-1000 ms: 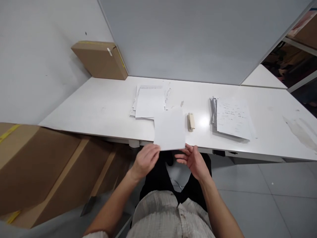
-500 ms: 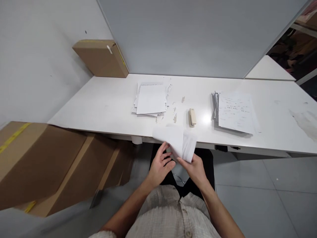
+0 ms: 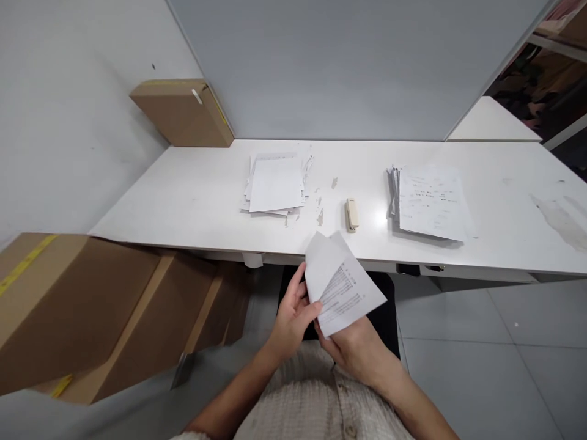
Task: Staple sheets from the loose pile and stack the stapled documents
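My left hand (image 3: 293, 315) and my right hand (image 3: 355, 345) both hold a small sheaf of white printed paper sheets (image 3: 342, 284) in front of my chest, just below the front edge of the white desk (image 3: 192, 195). The top sheet is folded back, so lines of print show on the sheet beneath. My left thumb pinches the left edge of the sheets. My right hand grips them from underneath, with most of its fingers hidden by the paper.
On the desk lie a stack of blank-side-up papers (image 3: 275, 183), a cream stapler (image 3: 351, 214), small paper scraps (image 3: 320, 214) and a stack of printed papers (image 3: 428, 201). A cardboard box (image 3: 183, 113) leans in the back corner. Large cardboard boxes (image 3: 77, 305) stand at my left.
The sheets came off the desk edge toward my chest and were turned over; the top sheet folded back and print now shows. My right hand moved under them.
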The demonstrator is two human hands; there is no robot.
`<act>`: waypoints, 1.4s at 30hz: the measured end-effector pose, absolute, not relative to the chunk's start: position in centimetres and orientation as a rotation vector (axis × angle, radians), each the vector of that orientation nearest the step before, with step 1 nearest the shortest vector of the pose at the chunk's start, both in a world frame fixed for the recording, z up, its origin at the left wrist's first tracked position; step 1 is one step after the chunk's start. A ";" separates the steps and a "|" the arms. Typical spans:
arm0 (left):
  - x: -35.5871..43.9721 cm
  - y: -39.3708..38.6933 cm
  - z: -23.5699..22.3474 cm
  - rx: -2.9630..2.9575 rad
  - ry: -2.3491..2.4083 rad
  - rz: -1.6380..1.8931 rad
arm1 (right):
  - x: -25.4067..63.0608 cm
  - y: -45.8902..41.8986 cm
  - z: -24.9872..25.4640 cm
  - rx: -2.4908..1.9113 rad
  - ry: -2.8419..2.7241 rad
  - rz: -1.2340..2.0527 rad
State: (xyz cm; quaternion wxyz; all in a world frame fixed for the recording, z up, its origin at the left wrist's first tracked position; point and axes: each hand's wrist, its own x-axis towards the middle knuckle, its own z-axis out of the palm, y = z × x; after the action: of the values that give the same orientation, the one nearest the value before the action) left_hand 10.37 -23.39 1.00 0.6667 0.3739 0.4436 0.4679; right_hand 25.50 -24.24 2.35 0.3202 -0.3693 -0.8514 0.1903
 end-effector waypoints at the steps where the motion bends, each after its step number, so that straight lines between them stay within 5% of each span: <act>1: 10.4 -23.5 0.9 0.882 1.063 1.110 | 25.5 -24.3 2.4 -0.957 -2.234 0.525; 8: 9.4 -22.1 -0.1 0.876 1.378 1.381 | 26.9 -24.5 2.9 -1.088 -2.047 0.718; 15: 7.1 -19.6 0.2 0.477 1.207 1.446 | 31.0 -24.0 4.0 -1.354 -1.497 0.532; 20: 7.1 -19.6 0.0 0.580 1.080 1.414 | 32.7 -23.0 4.1 -1.315 -0.862 0.817; 28: 9.0 -20.2 -0.5 0.685 0.911 1.155 | 30.1 -20.6 0.1 -1.409 -0.945 1.416; 42: 9.0 -17.5 3.6 1.235 1.158 1.454 | 28.0 -18.9 3.2 -1.292 -1.216 0.810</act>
State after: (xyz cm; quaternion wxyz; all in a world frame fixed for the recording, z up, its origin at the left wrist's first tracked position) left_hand 8.98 -17.55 3.59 0.4393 0.4971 0.4662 0.5853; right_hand 27.96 -18.90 3.22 0.5608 -0.5484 -0.5161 0.3439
